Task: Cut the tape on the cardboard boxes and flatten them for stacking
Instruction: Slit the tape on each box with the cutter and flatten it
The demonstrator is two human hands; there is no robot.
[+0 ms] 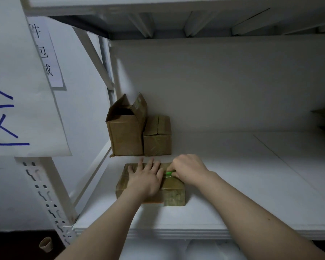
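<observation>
Brown taped cardboard box (173, 186) lies on the white shelf (251, 184); my left hand (144, 180) presses it, fingers spread flat, while my right hand (188, 170) grips a green cutter (170, 173)

Both bare forearms reach forward from the lower edge of the view and converge, so the hands nearly meet. The left hand (145, 180) lies palm down with straight, slightly spread fingers. The right hand (188, 170), just beside it, is curled knuckles-up, gripping a small green tool (169, 173).
</observation>
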